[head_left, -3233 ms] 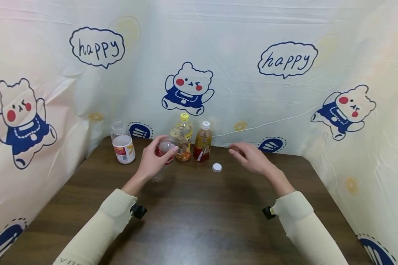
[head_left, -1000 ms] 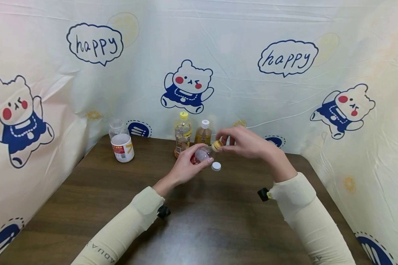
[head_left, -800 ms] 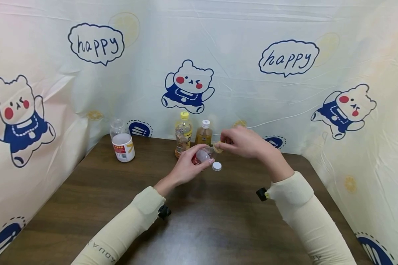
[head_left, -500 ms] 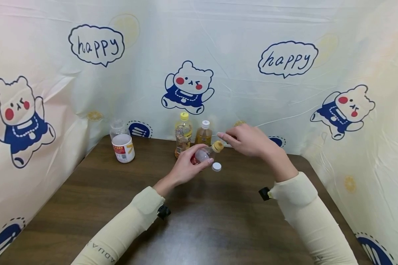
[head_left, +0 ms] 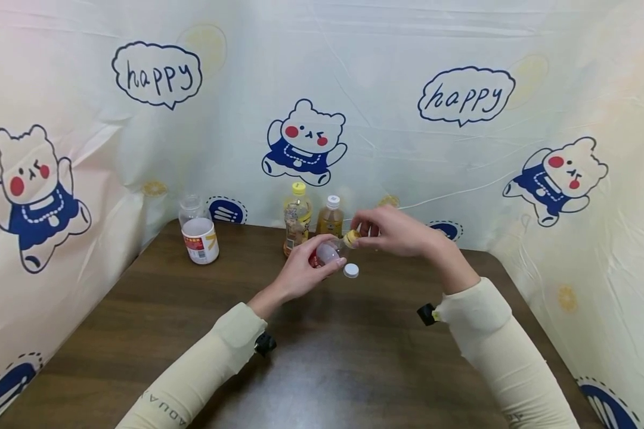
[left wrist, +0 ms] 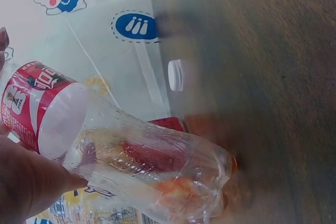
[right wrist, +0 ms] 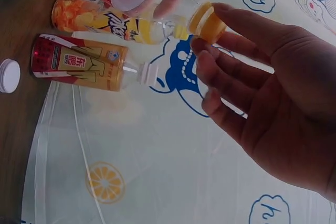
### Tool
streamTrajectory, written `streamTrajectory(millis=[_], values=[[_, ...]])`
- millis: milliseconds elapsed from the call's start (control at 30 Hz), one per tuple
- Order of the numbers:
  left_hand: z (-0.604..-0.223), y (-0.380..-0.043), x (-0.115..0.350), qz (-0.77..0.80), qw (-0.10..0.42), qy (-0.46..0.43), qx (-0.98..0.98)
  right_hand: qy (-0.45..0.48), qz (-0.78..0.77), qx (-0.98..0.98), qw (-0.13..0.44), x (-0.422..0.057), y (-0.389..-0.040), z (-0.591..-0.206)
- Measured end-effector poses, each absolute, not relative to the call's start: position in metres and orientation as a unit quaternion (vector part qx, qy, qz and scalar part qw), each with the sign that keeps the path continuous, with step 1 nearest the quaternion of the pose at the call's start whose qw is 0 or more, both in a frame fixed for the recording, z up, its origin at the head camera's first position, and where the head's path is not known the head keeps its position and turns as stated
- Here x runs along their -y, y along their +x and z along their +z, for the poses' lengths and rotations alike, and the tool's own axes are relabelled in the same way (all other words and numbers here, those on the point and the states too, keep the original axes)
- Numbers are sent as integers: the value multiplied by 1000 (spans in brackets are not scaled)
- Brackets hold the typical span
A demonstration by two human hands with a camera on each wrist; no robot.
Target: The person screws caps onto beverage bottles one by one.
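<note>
My left hand (head_left: 300, 269) grips a clear plastic bottle (left wrist: 142, 150) around its red label, tilted with its neck up to the right. In the left wrist view the bottle's lower part is see-through. A yellow-orange cap (right wrist: 208, 22) sits at the mouth of this bottle. My right hand (head_left: 396, 231) pinches that cap between thumb and forefinger, its other fingers loosely bent, as the right wrist view shows. Below the two hands a loose white cap (head_left: 351, 270) lies on the table.
Behind my hands stand a yellow-capped bottle (head_left: 297, 217) and an amber bottle (head_left: 330, 219) with a white cap. A clear bottle with a white label (head_left: 200, 241) stands at the table's back left. A printed curtain (head_left: 386, 161) borders the brown table (head_left: 322, 357).
My left hand has brought the red-labelled bottle rightward from beside the yellow-capped bottle. My right hand came to its cap, was off it half a second ago, and pinches it again.
</note>
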State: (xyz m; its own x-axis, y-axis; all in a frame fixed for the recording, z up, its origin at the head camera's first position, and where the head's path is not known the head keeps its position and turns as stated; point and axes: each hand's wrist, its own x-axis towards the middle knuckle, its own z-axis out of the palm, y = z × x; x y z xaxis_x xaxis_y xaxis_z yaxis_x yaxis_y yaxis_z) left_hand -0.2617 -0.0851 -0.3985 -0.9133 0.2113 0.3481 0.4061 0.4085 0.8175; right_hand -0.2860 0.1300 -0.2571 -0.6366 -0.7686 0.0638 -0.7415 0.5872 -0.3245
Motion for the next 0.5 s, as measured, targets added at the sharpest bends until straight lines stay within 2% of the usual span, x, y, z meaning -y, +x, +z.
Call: streamTrajectory(millis=[233,500], values=[[-399,-263,85,-508,102,-194,833,-343,-63,-937,-18,-124,-285,-262],[-397,-261,87,-512,98,-184,833,-359,-103,-927,13,-139,-283,-248]])
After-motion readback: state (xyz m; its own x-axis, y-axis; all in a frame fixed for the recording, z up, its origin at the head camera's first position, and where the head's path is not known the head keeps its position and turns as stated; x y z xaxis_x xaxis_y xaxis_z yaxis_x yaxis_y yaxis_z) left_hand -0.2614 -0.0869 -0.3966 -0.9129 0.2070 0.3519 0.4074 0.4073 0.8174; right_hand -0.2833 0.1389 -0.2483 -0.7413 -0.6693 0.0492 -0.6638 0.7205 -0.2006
